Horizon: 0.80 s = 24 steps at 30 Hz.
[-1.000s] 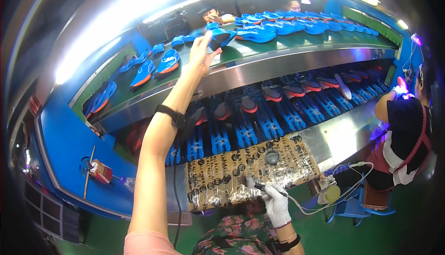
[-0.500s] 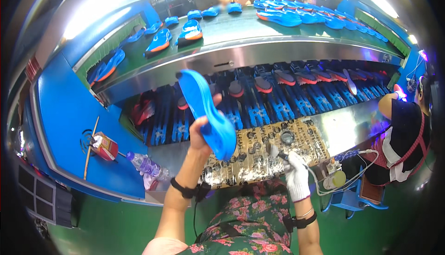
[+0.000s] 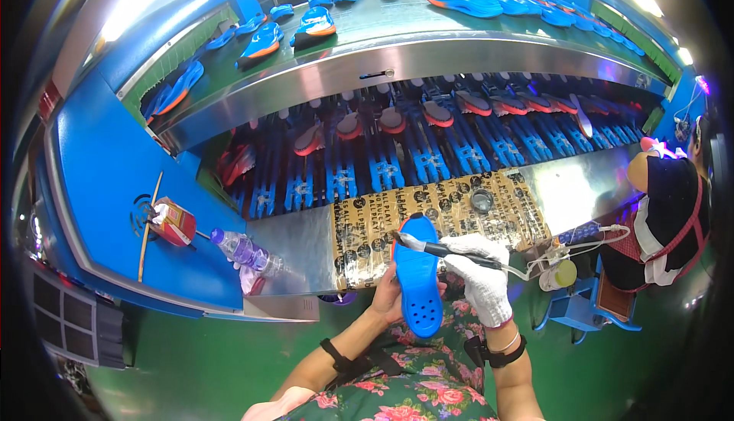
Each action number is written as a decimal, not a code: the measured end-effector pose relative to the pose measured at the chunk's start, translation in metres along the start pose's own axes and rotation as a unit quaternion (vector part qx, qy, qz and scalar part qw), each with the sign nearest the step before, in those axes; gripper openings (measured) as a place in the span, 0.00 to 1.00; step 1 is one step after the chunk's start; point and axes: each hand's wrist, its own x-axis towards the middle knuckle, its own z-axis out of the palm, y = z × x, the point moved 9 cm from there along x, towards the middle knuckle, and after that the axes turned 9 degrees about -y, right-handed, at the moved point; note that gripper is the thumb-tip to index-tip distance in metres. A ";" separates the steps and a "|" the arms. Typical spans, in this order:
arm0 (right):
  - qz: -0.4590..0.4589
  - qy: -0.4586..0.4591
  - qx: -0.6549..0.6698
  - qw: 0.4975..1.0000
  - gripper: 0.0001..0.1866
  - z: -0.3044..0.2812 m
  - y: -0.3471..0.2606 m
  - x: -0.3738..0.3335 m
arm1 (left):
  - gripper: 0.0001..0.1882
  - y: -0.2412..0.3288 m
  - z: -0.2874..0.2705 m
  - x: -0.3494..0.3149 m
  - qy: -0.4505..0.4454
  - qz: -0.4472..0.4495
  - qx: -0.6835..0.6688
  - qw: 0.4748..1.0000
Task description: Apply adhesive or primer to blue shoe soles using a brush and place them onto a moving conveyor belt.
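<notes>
One brush [image 3: 442,250] over one blue sole [image 3: 420,287]

Before the apron [image 3: 428,394], the bare left hand [image 3: 388,297] clasps the sole from beneath; the gloved right hand [image 3: 485,277] grips the brush, bristle contact hard to tell. A slack left grip could let the sole twist, smearing its rim. Beyond: one brown mat [image 3: 359,241], one round dish [image 3: 482,201].

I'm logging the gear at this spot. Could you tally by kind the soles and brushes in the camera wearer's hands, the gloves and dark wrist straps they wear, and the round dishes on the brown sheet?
Blue sole: 1
Brush: 1
White glove: 1
Dark wrist straps: 2
Round dish: 1
Total: 6
</notes>
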 end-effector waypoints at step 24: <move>-0.213 -0.030 -0.322 0.922 0.12 0.031 -0.053 -0.010 | 0.54 0.030 0.069 0.006 -0.065 0.121 -0.123 0.983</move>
